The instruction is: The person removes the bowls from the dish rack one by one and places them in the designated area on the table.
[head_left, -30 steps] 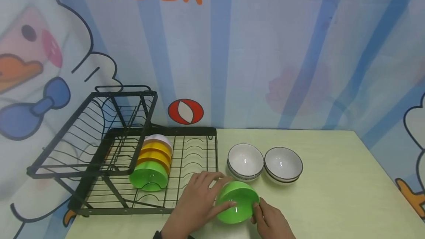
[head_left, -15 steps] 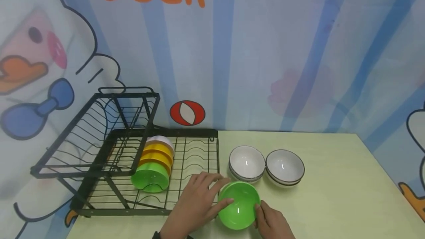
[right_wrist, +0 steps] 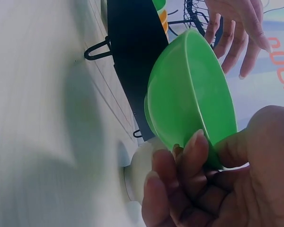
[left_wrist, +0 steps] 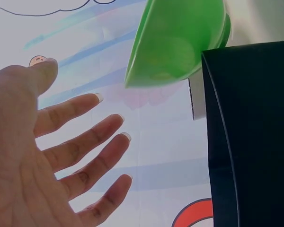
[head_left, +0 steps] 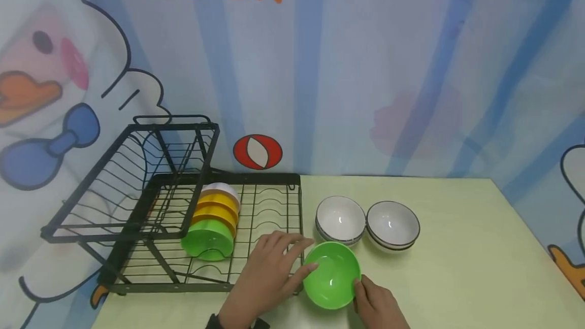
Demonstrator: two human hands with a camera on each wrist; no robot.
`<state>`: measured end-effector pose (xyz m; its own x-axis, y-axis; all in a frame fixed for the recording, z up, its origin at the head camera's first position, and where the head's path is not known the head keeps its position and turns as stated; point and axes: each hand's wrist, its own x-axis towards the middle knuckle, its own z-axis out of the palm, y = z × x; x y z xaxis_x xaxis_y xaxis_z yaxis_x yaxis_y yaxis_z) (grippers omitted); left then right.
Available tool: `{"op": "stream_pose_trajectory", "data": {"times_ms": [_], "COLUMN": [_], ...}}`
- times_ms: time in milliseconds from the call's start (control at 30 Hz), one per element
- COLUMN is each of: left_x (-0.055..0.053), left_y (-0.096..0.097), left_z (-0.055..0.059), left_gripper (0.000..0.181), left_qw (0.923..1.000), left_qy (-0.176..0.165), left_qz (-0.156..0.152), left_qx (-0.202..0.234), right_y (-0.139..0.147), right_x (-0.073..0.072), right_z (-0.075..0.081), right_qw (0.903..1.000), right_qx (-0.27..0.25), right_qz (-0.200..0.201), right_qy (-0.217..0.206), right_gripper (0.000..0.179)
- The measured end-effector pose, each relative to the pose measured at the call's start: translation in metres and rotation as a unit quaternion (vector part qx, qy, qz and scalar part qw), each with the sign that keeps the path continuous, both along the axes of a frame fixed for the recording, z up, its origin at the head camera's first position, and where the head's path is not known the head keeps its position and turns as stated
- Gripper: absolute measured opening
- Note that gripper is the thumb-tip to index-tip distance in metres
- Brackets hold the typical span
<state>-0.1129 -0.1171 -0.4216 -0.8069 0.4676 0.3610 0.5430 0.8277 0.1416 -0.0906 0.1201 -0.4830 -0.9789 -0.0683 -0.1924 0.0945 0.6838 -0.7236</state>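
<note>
Head view: the right hand [head_left: 379, 302] pinches the rim of a green bowl [head_left: 332, 275] near dark-rimmed white bowls [head_left: 393, 223]; a black dish rack [head_left: 201, 287] holds a row of bowls [head_left: 215, 213]. Left wrist view: the left hand [left_wrist: 61, 151] has its fingers spread, apart from the green bowl. Right wrist view: thumb and fingers clamp the rim, the green bowl tilted above the table [right_wrist: 28, 142]

Small bright glints shine inside the green bowl [head_left: 332, 276].
</note>
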Motion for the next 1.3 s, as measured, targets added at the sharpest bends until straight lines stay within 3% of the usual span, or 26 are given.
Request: {"op": "stream_pose_trajectory", "data": {"times_ms": [200,633,833,1067,1300], "left_x": [0.001,-0.002,0.000,-0.002,-0.001], "left_y": [-0.003,-0.007,-0.010,-0.015,-0.017], "left_z": [-0.001,0.004,0.003,0.001,0.003], "left_gripper": [0.046,0.042,0.043,0.041,0.043], "left_qw": [1.0000,0.9997,0.9999,0.9994,0.9990], "left_qy": [0.007,0.022,-0.002,0.019,0.000], "left_qz": [0.003,0.003,0.016,0.025,0.042], "left_qx": [0.000,-0.005,-0.005,-0.013,-0.016], "right_y": [0.002,0.007,0.007,0.007,0.006], "right_x": [0.000,-0.001,0.001,0.000,-0.002], "right_z": [-0.001,-0.007,-0.007,-0.011,-0.015], "right_qw": [0.9998,0.9995,0.9992,0.9989,0.9984], "right_qx": [-0.002,0.009,0.016,0.005,0.014], "right_qz": [-0.004,-0.027,-0.030,-0.030,-0.025], "right_qy": [-0.019,-0.014,-0.018,-0.036,-0.048], "right_gripper": [0.030,0.036,0.036,0.038,0.038]}}
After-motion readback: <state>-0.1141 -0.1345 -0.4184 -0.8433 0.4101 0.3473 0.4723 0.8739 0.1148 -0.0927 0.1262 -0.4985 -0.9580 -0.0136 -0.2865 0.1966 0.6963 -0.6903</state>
